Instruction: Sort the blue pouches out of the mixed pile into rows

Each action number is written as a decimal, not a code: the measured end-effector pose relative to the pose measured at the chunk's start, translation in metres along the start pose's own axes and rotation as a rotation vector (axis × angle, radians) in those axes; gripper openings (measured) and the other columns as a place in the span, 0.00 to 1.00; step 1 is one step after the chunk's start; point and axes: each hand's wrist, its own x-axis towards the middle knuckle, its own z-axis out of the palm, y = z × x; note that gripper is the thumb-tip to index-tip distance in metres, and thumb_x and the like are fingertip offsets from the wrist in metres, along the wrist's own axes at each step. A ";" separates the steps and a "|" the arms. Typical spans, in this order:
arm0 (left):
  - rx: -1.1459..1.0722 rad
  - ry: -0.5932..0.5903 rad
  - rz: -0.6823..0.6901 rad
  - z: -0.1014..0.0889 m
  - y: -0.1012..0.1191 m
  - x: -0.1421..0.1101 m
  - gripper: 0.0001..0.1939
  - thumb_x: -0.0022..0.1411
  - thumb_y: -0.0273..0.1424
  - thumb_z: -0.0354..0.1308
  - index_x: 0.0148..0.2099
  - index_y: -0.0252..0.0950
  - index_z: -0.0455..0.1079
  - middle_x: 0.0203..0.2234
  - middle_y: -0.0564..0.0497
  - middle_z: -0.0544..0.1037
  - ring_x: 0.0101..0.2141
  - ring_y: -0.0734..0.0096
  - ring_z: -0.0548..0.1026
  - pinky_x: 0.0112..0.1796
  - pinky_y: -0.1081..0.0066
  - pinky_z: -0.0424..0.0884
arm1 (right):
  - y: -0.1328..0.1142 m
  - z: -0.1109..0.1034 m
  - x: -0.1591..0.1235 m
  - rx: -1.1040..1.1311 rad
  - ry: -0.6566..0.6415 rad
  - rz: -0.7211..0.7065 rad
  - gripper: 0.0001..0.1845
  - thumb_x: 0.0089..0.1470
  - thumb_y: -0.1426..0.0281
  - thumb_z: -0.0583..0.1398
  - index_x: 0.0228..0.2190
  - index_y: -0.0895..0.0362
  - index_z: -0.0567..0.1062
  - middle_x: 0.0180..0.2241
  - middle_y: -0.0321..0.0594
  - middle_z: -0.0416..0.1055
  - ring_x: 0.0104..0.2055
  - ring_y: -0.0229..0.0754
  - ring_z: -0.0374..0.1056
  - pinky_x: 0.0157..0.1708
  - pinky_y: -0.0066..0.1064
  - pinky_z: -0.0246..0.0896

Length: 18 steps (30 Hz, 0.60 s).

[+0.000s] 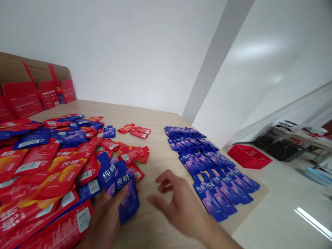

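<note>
Two or more blue-purple pouches point(124, 181) with white lettering are fanned out in my left hand point(107, 211), its thumb pressed over their front. Just right of them, my right hand point(178, 200) hovers above the table with fingers curved and apart, holding nothing. A heap of red pouches point(29, 166) mixed with blue ones spreads over the left side of the table, partly behind my left hand. On the right, several overlapping rows of blue-purple pouches point(215, 193) lie flat along the table's edge, faces up.
Red cardboard boxes point(23, 98) with open flaps stand at the back left against the white wall. Some red pouches point(140, 132) lie apart at mid-table. Beyond the right edge, a red crate point(249, 155) and a light-blue basin point(319, 175) are on the floor.
</note>
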 end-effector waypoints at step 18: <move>0.260 0.066 0.236 -0.025 -0.009 -0.010 0.25 0.52 0.41 0.76 0.53 0.49 0.79 0.59 0.50 0.82 0.76 0.44 0.54 0.74 0.51 0.56 | -0.032 0.090 -0.019 0.203 0.064 0.012 0.22 0.38 0.72 0.70 0.35 0.50 0.68 0.40 0.40 0.75 0.41 0.49 0.74 0.41 0.39 0.69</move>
